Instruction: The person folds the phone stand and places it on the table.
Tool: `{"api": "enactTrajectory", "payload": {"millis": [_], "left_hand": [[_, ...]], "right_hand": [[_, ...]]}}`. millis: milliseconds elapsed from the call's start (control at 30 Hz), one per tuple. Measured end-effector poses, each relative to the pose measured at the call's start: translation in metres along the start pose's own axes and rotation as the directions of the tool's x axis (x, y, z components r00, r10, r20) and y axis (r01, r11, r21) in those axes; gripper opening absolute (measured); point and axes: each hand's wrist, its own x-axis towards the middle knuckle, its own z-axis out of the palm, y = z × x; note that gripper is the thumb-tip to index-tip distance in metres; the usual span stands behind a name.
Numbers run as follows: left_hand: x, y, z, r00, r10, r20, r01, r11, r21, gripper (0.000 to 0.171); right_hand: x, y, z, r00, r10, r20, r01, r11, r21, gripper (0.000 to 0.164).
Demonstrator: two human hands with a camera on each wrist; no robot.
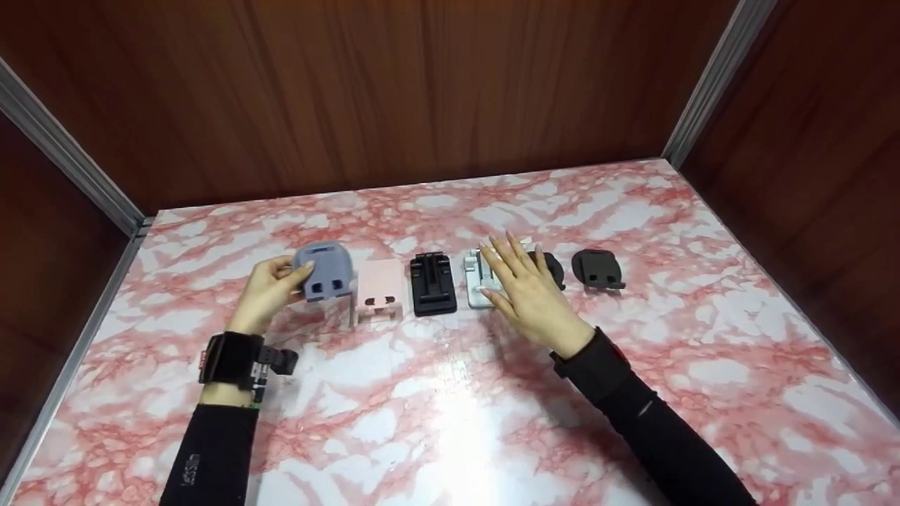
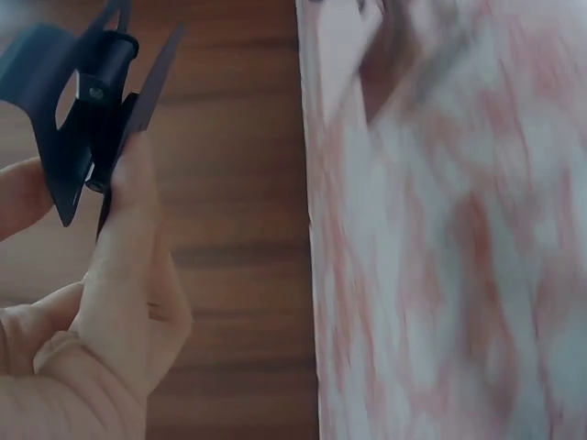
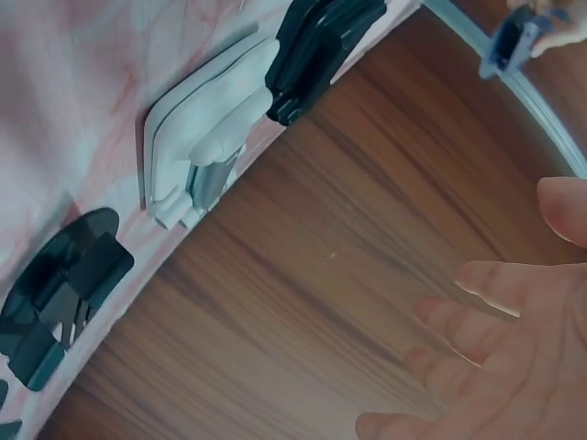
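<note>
My left hand (image 1: 269, 289) pinches a blue-grey phone stand (image 1: 328, 270) between thumb and fingers, at the left end of a row of stands. Side-on in the left wrist view, the held stand (image 2: 108, 110) shows its hinge and angled plates, raised off the table. A pink phone stand (image 1: 380, 277) is just right of it, then a black folding stand (image 1: 434, 284). My right hand (image 1: 532, 299), fingers straight and spread, hovers over a white folding stand (image 1: 475, 287) and partly hides a black round-backed stand (image 1: 555, 266). The right wrist view shows nothing in its palm.
A dark round-backed stand (image 1: 598, 267) ends the row on the right. Everything lies on a red-and-white marbled table (image 1: 394, 422). Brown wood-grain panels (image 1: 422, 91) with metal corner posts (image 1: 717, 77) enclose the back and sides.
</note>
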Motion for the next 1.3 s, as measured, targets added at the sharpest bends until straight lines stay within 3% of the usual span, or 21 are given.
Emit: {"api": "enactTrajectory", "payload": {"millis": [233,400,633,733,867,1033,1200,1300], "left_hand": [[0.011,-0.017,-0.018,0.998,-0.058,0.029,0.054,0.989,0.138,0.039],[0.014,-0.027,-0.02,0.994,-0.107,0.035,0.093,0.954,0.285,0.042],[0.015,-0.034,-0.017,0.963,-0.252,0.091,0.231,0.953,0.197,0.048],[0.017,-0.035,-0.018,0.968,-0.24,0.078,0.21,0.937,0.279,0.056],[0.022,-0.037,-0.019,0.983,-0.184,0.007,0.159,0.867,0.472,0.061],[0.03,-0.047,-0.021,0.995,-0.076,-0.068,0.102,0.77,0.63,0.055],[0.033,-0.051,-0.019,0.987,-0.02,-0.157,0.13,0.67,0.731,0.056],[0.029,-0.041,-0.012,0.984,-0.003,-0.18,0.141,0.633,0.761,0.067]], "right_hand": [[0.003,0.008,0.003,1.0,0.029,0.007,-0.029,1.0,-0.003,0.066],[0.004,0.011,0.005,1.0,0.031,0.0,-0.031,0.999,0.011,0.066],[0.005,0.012,0.006,1.0,0.018,-0.009,-0.018,1.0,0.025,0.066],[0.006,0.012,0.006,1.0,0.018,-0.011,-0.018,1.0,0.024,0.066],[0.005,0.012,0.004,1.0,0.024,-0.004,-0.024,0.999,0.034,0.067],[0.005,0.011,0.003,1.0,0.021,0.002,-0.021,0.999,0.04,0.067],[0.005,0.013,0.003,1.0,0.017,0.005,-0.017,1.0,0.022,0.067],[0.004,0.014,0.004,1.0,0.026,0.009,-0.026,1.0,0.015,0.067]]}}
